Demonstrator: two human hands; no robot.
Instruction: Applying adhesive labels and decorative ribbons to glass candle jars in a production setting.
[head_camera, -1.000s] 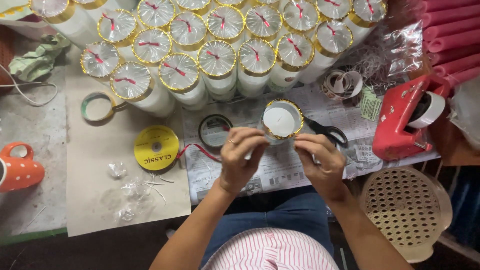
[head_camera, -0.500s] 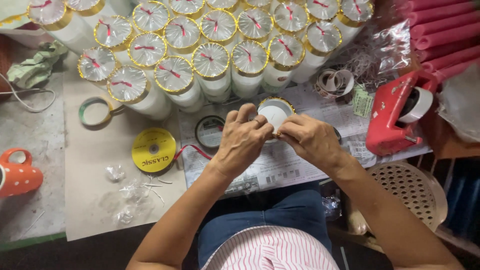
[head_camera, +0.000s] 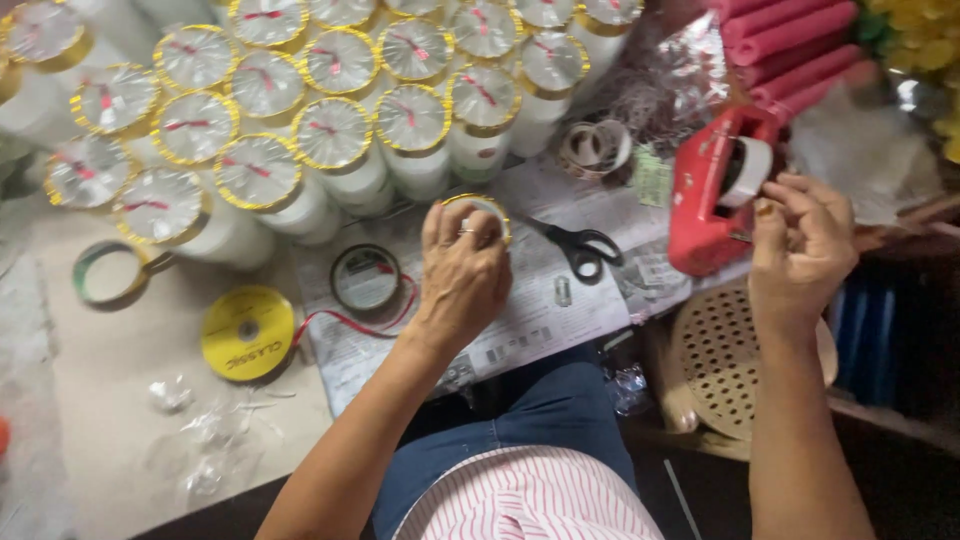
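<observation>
A low work surface (head_camera: 110, 400) covered in pale beige sheeting is seen from above, with a spread of printed newspaper (head_camera: 545, 300) laid over its middle. The far side is crowded with white cups (head_camera: 300, 190), each capped by a clear lid rimmed in gold and crossed by a red ribbon. One such gold-rimmed cup (head_camera: 480, 210) is gripped by the left hand (head_camera: 462, 275), the fingers curled closed over its top so that only part of the rim is shown; it is held just above the newspaper, in front of the rows. The right hand (head_camera: 800, 250) is raised at the red tape dispenser (head_camera: 715, 195), thumb and fingertips pinched together beside the tape roll (head_camera: 745, 172); whether a strip of tape is caught between them cannot be told.

Black-handled scissors (head_camera: 580, 245) are laid on the newspaper between the two hands. A yellow ribbon spool (head_camera: 248, 333) is set on the beige sheeting to the left, a red ribbon trailing from it towards a round tape ring (head_camera: 365, 278). A further ring of tape (head_camera: 108, 273) is placed further left, and scraps of clear film (head_camera: 200, 440) are scattered near the front edge. Pink foam rolls (head_camera: 790, 45) are stacked at the upper right. A perforated beige plastic stool (head_camera: 735, 365) is seen below the right forearm, beside dark flooring.
</observation>
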